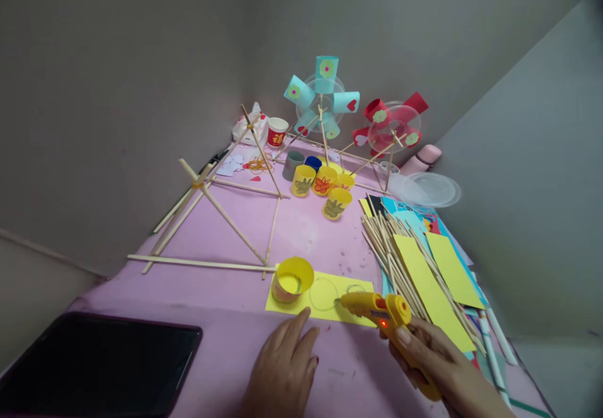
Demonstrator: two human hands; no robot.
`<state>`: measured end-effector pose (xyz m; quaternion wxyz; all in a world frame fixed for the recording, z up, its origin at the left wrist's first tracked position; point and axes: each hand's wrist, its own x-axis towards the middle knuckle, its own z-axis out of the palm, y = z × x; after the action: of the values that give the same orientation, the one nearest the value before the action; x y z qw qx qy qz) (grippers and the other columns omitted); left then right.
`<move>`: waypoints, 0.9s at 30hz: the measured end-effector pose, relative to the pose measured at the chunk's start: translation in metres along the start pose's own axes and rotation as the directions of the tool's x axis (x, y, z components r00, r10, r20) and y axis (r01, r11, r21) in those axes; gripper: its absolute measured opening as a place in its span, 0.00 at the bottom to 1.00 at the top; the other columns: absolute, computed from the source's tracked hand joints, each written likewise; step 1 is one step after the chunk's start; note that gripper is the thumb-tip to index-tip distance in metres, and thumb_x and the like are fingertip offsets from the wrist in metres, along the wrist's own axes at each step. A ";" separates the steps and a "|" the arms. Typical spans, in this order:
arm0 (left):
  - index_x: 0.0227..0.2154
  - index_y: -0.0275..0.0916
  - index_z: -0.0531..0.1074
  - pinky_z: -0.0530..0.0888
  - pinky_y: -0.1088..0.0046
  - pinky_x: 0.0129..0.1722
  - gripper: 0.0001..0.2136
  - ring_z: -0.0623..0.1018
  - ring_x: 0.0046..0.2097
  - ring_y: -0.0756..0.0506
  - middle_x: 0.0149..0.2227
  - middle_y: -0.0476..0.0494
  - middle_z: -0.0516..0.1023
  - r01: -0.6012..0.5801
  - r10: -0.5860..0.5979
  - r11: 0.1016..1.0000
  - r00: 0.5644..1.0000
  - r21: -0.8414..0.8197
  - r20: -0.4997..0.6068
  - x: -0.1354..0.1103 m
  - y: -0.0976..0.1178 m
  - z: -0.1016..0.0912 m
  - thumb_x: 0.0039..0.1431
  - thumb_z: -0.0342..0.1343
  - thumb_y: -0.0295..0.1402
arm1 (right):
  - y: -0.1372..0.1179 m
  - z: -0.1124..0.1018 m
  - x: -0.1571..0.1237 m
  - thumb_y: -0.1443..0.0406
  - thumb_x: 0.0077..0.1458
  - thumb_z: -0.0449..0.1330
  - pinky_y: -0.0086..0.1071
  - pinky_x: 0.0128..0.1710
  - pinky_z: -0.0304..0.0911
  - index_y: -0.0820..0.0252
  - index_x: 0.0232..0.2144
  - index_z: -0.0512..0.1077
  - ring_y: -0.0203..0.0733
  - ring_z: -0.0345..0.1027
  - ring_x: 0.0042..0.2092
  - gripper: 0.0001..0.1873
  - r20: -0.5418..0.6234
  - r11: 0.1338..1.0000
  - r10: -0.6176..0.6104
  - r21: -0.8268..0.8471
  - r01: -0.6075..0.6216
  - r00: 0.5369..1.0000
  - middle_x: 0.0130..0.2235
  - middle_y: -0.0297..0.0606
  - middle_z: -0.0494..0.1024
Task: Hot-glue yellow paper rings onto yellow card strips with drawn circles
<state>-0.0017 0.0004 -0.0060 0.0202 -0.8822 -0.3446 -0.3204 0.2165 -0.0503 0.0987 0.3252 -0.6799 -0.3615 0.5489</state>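
Observation:
In my right hand (pixel 426 358) is a yellow hot glue gun (pixel 372 305) with a glowing red light. Its nozzle points left, over a yellow paper strip (pixel 346 311) marked with drawn circles. On the strip's left end stands a short yellow paper cup-like tube (pixel 282 290); I see into its open top. My left hand (pixel 285 364) lies just in front of the strip, fingers stretched out and holding nothing. One fingertip reaches the strip's near edge, close to the yellow tube.
A wooden stick frame (pixel 205 267) stands at left, behind a black tablet (pixel 98 364). Several decorated yellow tubes (pixel 337 204) sit mid-table. Wheels with blue (pixel 326 75) and red (pixel 417 104) paper tubes stand at the back. Loose sticks (pixel 391 261) and yellow sheets (pixel 433 292) lie right.

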 end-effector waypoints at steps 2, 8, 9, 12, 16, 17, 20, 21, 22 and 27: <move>0.43 0.38 0.71 0.72 0.70 0.42 0.13 0.75 0.45 0.45 0.48 0.41 0.76 0.001 -0.001 1.000 1.000 0.000 -0.006 0.000 0.000 -0.001 0.59 0.45 0.28 | 0.001 0.001 0.001 0.45 0.51 0.56 0.27 0.20 0.43 0.61 0.29 0.68 0.30 0.48 0.21 0.24 0.006 0.999 0.031 0.007 -0.031 0.999 0.21 0.26 0.58; 0.44 0.39 0.70 0.71 0.70 0.44 0.12 0.75 0.46 0.45 0.49 0.41 0.75 0.012 -0.012 0.999 1.000 -0.035 0.005 -0.002 0.000 -0.002 0.60 0.45 0.29 | -0.004 0.003 0.001 0.44 0.49 0.57 0.27 0.20 0.44 0.60 0.27 0.68 0.31 0.50 0.21 0.25 -0.019 0.999 0.041 -0.006 -0.041 0.999 0.20 0.27 0.59; 0.44 0.39 0.70 0.71 0.70 0.44 0.12 0.75 0.46 0.45 0.50 0.41 0.75 0.016 -0.015 0.999 1.000 -0.040 0.007 -0.002 0.000 -0.002 0.60 0.45 0.29 | -0.005 0.004 0.001 0.43 0.48 0.57 0.27 0.21 0.44 0.60 0.26 0.68 0.31 0.50 0.21 0.25 -0.024 0.999 0.040 -0.004 -0.040 0.999 0.20 0.27 0.59; 0.44 0.39 0.70 0.72 0.70 0.44 0.12 0.75 0.46 0.45 0.50 0.41 0.75 0.021 -0.020 0.999 1.000 -0.044 0.016 -0.003 -0.001 -0.001 0.59 0.46 0.29 | -0.006 0.003 0.003 0.43 0.46 0.58 0.28 0.21 0.45 0.60 0.25 0.68 0.31 0.49 0.21 0.25 -0.034 0.999 0.032 0.013 -0.032 0.999 0.19 0.26 0.58; 0.43 0.38 0.71 0.73 0.69 0.43 0.13 0.75 0.45 0.45 0.49 0.39 0.75 0.000 0.000 1.000 1.000 0.001 0.013 -0.001 0.000 0.000 0.59 0.44 0.27 | -0.006 0.002 0.009 0.43 0.48 0.58 0.28 0.21 0.44 0.59 0.23 0.65 0.31 0.49 0.21 0.25 -0.041 1.000 0.000 0.003 0.000 0.999 0.19 0.26 0.59; 0.42 0.37 0.71 0.73 0.69 0.42 0.13 0.76 0.45 0.45 0.48 0.39 0.76 -0.004 0.004 1.000 1.000 0.011 0.006 0.000 0.001 0.000 0.60 0.44 0.27 | -0.006 0.002 0.011 0.43 0.48 0.57 0.28 0.20 0.44 0.59 0.22 0.65 0.31 0.50 0.21 0.25 -0.038 1.000 -0.011 -0.006 0.010 0.999 0.19 0.27 0.60; 0.42 0.38 0.71 0.74 0.70 0.42 0.12 0.76 0.44 0.46 0.48 0.40 0.77 -0.008 0.008 1.000 1.000 0.013 -0.001 0.000 0.002 0.000 0.60 0.44 0.28 | -0.008 0.001 0.015 0.45 0.50 0.57 0.28 0.21 0.46 0.59 0.21 0.63 0.31 0.52 0.21 0.24 -0.035 0.999 -0.033 -0.022 0.033 0.999 0.20 0.28 0.61; 0.42 0.38 0.71 0.74 0.70 0.42 0.13 0.76 0.44 0.46 0.48 0.40 0.76 -0.004 0.004 1.000 1.000 0.011 0.005 0.000 0.002 0.000 0.60 0.44 0.28 | -0.009 0.001 0.015 0.46 0.50 0.57 0.28 0.21 0.46 0.59 0.21 0.63 0.31 0.52 0.21 0.24 -0.035 0.999 -0.041 -0.025 0.040 0.999 0.20 0.28 0.62; 0.43 0.38 0.70 0.74 0.70 0.42 0.13 0.76 0.45 0.46 0.49 0.41 0.76 -0.002 0.002 1.000 1.000 0.009 0.012 0.000 0.002 0.000 0.59 0.44 0.27 | -0.010 0.001 0.016 0.46 0.51 0.57 0.28 0.21 0.47 0.59 0.21 0.63 0.31 0.52 0.21 0.23 -0.034 0.999 -0.045 -0.030 0.044 0.998 0.21 0.28 0.62; 0.43 0.38 0.70 0.73 0.70 0.43 0.13 0.75 0.45 0.46 0.49 0.41 0.75 -0.002 0.002 1.000 1.000 0.000 0.013 -0.003 -0.001 0.000 0.59 0.45 0.28 | -0.009 0.000 0.010 0.46 0.53 0.55 0.27 0.20 0.45 0.59 0.22 0.63 0.30 0.51 0.21 0.23 -0.014 0.997 -0.032 -0.073 0.031 0.999 0.19 0.27 0.61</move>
<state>-0.0040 -0.0006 -0.0073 0.0182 -0.8847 -0.3437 -0.3145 0.2168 -0.0373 0.1013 0.3116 -0.6895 -0.3895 0.5252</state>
